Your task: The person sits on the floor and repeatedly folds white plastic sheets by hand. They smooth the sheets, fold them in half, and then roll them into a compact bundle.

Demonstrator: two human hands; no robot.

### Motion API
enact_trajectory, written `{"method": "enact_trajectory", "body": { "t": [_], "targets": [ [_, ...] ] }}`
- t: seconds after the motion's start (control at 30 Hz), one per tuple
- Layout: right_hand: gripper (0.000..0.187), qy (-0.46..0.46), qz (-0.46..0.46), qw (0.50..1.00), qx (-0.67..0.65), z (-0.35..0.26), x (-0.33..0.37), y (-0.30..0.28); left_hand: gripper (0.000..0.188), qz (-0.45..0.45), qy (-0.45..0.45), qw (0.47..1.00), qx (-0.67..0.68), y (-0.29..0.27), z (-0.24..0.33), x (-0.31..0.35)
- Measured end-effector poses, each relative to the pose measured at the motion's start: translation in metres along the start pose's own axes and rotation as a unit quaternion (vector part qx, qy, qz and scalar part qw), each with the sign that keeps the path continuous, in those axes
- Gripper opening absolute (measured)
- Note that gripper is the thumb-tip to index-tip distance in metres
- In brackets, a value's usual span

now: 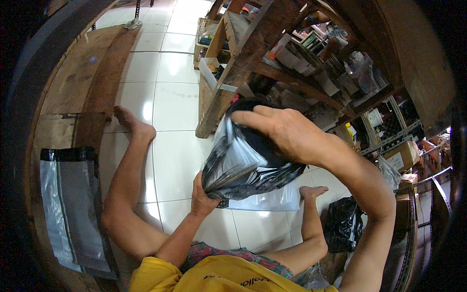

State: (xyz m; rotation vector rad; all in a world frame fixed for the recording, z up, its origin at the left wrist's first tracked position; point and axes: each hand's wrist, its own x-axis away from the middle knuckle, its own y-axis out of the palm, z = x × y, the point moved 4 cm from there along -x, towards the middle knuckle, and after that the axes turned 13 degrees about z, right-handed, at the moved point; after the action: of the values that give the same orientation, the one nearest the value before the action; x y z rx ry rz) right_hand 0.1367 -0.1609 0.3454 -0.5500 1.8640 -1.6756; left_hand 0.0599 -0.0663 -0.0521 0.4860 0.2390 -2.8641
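A black plastic bag (284,181) is held up in front of me above the floor, its mouth turned partly toward me. Shiny clear plastic sheets or packets (243,158) show inside it, smeared a little by motion. My left hand (202,198) pinches the bag's lower left edge. Up at the far rim, my right hand (287,130) is closed on the dark plastic, with some of its fingertips hidden. Beneath the bag, a clear plastic sheet (267,202) lies on the white tiles.
Clear plastic bags with a black top band (68,209) lie on the wooden bench (104,73) at left. A wooden shelf (214,100) with boxes and wrapped goods rises ahead and to the right. Another black plastic bag (342,221) sits by my right foot.
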Motion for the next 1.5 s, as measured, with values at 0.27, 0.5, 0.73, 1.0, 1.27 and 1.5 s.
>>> {"method": "enact_trajectory", "body": {
  "t": [0.27, 0.5, 0.73, 1.0, 1.27, 1.5],
  "targets": [
    [0.032, -0.031, 0.016, 0.999, 0.015, 0.002, -0.004, 0.004, 0.116, 0.008, 0.018, 1.0, 0.018, 0.003, 0.003, 0.004],
    [0.05, 0.067, -0.029, 0.997, 0.04, 0.016, 0.0, -0.002, 0.115, 0.015, 0.028, 0.999, -0.011, -0.001, 0.013, -0.002],
    [0.046, 0.156, -0.015, 0.987, 0.039, 0.032, 0.035, -0.001, 0.115, 0.01, 0.024, 0.999, -0.023, 0.001, 0.011, -0.006],
    [0.03, 0.092, -0.004, 0.995, 0.037, 0.018, 0.015, 0.008, 0.115, 0.008, 0.039, 0.999, -0.034, 0.002, 0.017, -0.003],
    [0.044, 0.053, 0.003, 0.998, 0.043, 0.006, -0.003, 0.0, 0.117, -0.005, 0.037, 0.999, -0.012, 0.005, 0.002, 0.001],
    [0.05, 0.013, 0.022, 0.999, 0.041, 0.011, -0.001, 0.012, 0.12, -0.004, 0.032, 0.999, -0.023, 0.003, 0.011, -0.003]
  ]
}}
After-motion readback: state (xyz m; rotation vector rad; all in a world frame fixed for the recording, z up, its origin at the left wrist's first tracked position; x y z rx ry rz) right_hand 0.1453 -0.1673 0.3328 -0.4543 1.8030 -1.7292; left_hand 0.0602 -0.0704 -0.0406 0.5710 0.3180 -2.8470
